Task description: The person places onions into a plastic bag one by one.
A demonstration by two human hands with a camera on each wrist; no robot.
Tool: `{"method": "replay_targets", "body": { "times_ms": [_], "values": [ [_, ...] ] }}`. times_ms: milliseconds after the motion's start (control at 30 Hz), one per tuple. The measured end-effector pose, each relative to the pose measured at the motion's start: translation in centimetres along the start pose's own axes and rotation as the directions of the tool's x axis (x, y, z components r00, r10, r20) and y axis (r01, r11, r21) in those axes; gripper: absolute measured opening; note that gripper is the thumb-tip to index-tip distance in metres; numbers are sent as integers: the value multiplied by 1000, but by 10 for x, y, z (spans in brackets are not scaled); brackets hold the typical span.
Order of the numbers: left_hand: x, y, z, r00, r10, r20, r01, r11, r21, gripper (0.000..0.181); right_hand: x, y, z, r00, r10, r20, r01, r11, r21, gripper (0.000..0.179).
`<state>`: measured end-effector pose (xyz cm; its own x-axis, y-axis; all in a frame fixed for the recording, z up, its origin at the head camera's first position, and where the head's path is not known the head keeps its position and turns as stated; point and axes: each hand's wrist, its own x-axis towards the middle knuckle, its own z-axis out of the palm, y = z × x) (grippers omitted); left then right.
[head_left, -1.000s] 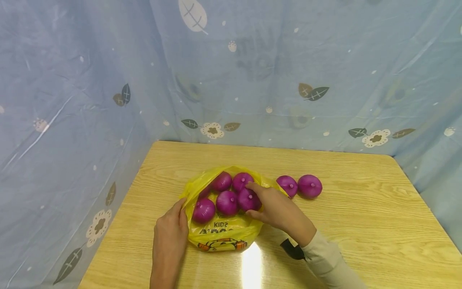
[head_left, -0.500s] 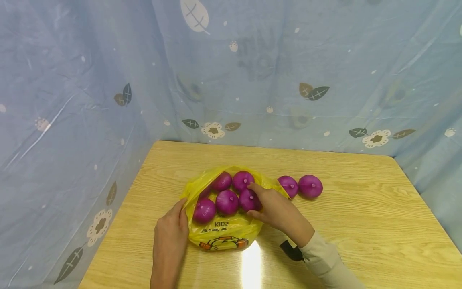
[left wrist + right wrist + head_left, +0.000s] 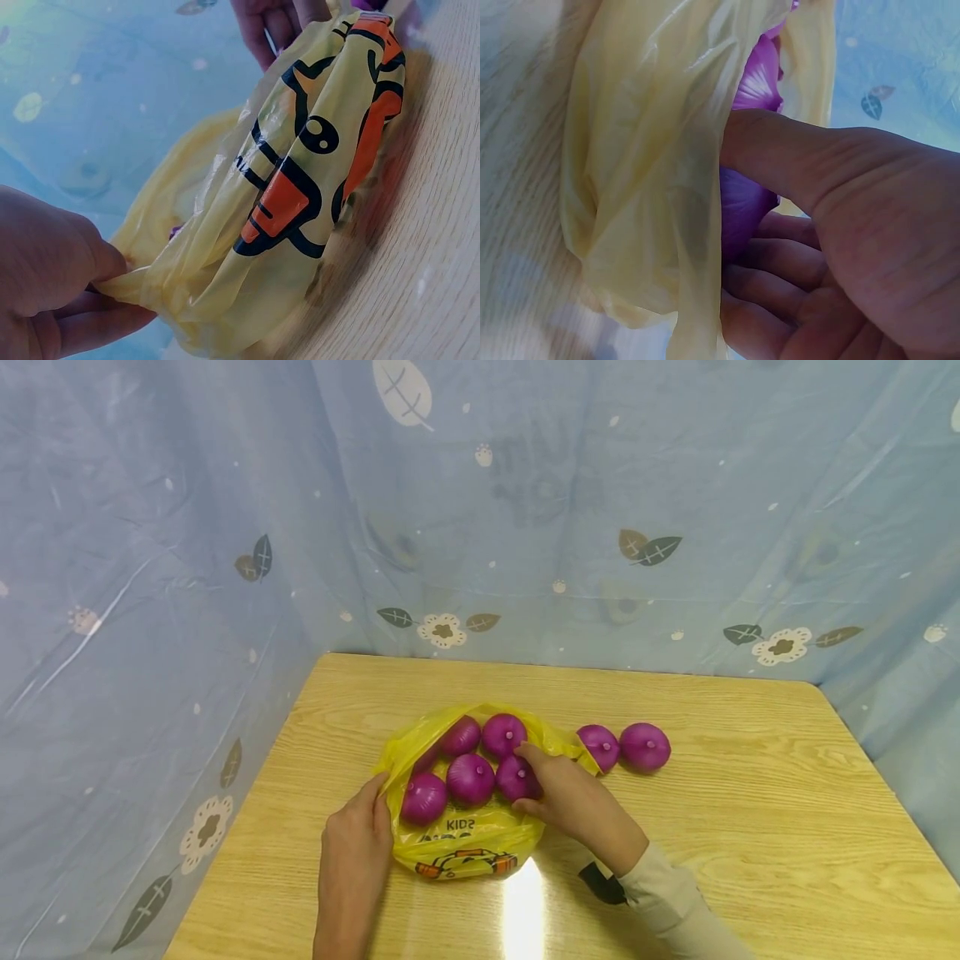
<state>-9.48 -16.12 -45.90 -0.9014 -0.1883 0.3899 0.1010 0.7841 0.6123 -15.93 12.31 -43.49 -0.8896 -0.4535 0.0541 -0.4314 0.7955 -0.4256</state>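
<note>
A yellow plastic bag (image 3: pixel 517 839) with a cartoon print lies with its mouth spread, holding several purple onions (image 3: pixel 470 779). At its left side, my left hand (image 3: pixel 352 835) pinches the rim between thumb and fingers; the left wrist view shows the gathered plastic (image 3: pixel 142 289) in that pinch. My right hand (image 3: pixel 577 797) reaches into the bag's right side and grips an onion (image 3: pixel 517 777) there. In the right wrist view, thumb and fingers curl round this onion (image 3: pixel 742 214), and the bag's wall (image 3: pixel 645 187) hides part of it.
Two more purple onions, one partly behind the bag's edge (image 3: pixel 597 747) and one beside it (image 3: pixel 645 747), lie on the wooden table (image 3: pixel 765 793). A blue patterned curtain (image 3: pixel 525 527) hangs behind the table and along its sides.
</note>
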Motion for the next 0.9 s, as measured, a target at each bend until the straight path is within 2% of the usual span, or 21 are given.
{"method": "replay_targets", "body": {
  "times_ms": [567,767,900],
  "values": [
    [3,3,0,1000,-4,19,4,1000,-16,29,-3,-2,3,999,13,-31,-13,1000,-4,73],
    [2,3,-1,1000,-11,24,11,1000,-6,29,-7,-6,-7,999,-12,-49,13,1000,21,74],
    [1,2,-1,999,-20,27,20,1000,-4,30,-12,-4,-16,995,-29,-97,37,996,76,66]
  ]
}}
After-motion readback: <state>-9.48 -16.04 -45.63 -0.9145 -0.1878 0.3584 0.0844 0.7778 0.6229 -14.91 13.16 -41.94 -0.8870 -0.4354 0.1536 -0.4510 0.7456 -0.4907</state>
